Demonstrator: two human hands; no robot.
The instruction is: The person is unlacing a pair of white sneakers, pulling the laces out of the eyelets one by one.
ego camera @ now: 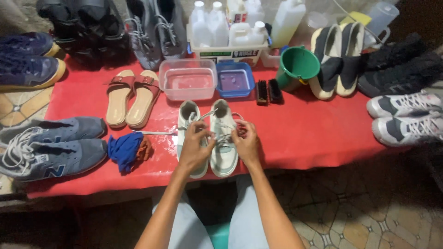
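Note:
Two white sneakers stand side by side on the red table cover, toes toward me. My left hand rests over the left sneaker and pinches a white lace. My right hand grips the lace of the right sneaker near its eyelets. The lace runs between the two shoes.
A blue rag lies left of the sneakers, with grey-blue trainers beyond it. Tan sandals, a clear tub of water, a blue tray, two brushes, a green bucket and bottles sit behind. More shoes line both sides.

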